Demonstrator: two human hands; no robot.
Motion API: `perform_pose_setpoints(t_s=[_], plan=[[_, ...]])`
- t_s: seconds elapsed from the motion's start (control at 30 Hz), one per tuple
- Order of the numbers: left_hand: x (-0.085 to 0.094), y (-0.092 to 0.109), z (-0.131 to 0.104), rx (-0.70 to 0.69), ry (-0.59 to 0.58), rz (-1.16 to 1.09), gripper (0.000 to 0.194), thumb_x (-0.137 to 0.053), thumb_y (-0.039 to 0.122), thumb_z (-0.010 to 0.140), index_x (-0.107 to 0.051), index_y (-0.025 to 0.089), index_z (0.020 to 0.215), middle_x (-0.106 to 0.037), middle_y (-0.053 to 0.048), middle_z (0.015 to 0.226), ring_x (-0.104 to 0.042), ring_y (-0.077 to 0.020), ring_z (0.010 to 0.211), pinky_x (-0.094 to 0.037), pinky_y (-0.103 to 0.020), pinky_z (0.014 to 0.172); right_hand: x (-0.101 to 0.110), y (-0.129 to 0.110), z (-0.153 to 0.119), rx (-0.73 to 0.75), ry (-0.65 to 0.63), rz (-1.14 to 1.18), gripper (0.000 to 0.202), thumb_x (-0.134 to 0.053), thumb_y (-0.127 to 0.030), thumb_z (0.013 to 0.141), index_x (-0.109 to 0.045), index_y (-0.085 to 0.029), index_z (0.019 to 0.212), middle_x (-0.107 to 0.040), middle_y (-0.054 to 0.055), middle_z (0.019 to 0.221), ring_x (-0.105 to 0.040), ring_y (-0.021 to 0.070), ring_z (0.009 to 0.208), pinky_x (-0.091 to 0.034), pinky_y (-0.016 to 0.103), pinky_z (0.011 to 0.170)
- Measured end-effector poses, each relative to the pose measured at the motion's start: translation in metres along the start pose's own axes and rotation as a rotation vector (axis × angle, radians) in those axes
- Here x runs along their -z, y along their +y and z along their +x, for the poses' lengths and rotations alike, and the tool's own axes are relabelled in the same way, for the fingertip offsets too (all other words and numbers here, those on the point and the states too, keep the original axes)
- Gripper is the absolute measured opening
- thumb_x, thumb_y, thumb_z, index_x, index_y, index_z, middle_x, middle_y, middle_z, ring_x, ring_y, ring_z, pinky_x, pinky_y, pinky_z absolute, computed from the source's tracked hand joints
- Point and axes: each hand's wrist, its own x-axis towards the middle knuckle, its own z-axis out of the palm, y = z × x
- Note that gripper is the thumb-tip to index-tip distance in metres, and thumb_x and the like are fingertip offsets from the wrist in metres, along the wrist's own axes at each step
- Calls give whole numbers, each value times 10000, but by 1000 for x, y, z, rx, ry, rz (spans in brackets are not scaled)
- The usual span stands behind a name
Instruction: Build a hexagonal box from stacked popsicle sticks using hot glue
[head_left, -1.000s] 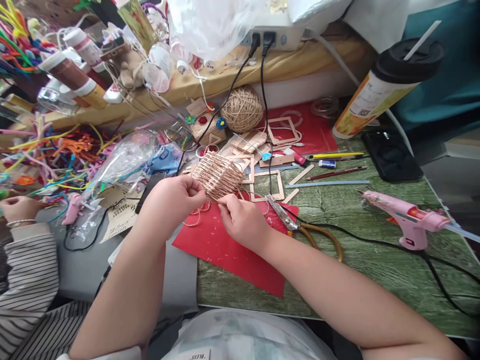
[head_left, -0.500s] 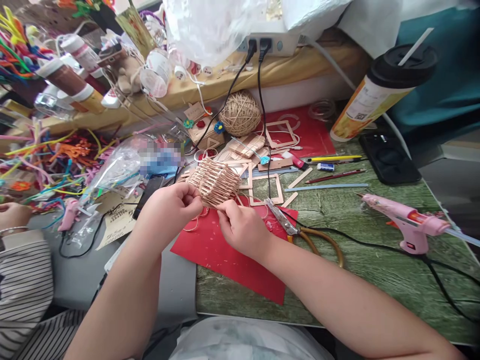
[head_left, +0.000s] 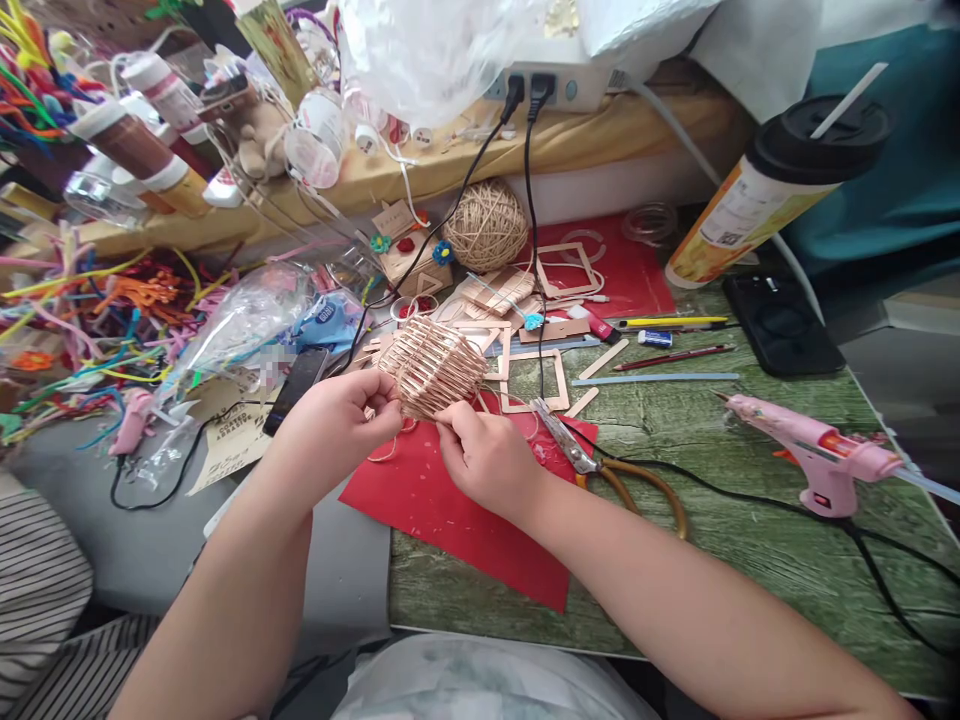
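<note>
A small woven piece of tan twine is held up over a red sheet. My left hand pinches its lower left edge, thumb and forefinger pressed together. At its lower right edge, my right hand grips it between thumb and fingers. Thin strands of twine hang near the fingertips. Open-bladed scissors with brass-coloured handles lie just right of my right hand. Behind the woven piece are wooden stick frames and a ball of twine.
A pink glue gun and its black cord lie at the right, near a phone and a tall cup. Pipe cleaners crowd the left. A striped sleeve shows at the lower left.
The other person's hand at the left edge has gone out of view, leaving the sleeve. My hands keep the same grip, and the view has shifted slightly.
</note>
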Motion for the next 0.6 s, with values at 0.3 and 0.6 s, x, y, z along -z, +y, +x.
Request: perform_pose_setpoints(t_s=[0.3, 0.6], plan=[[3, -7, -1, -107, -13, 82, 70, -582, 254, 873, -607, 217, 819, -545, 55, 700, -441, -101, 621, -341, -230, 568, -1, 1, 0, -10, -3, 4, 123, -476, -195, 1062, -587, -197, 1114, -764, 37, 817, -750, 207, 749, -438, 297, 666], [2, -18, -4, -605, 104, 382, 70, -560, 200, 977, -609, 202, 927, -601, 21, 786, -546, -120, 691, -388, -241, 654, 1, 2, 1, 33, -17, -95, 160, -446, -196, 1081, -604, -185, 1070, -747, 33, 767, -727, 196, 699, -376, 308, 632]])
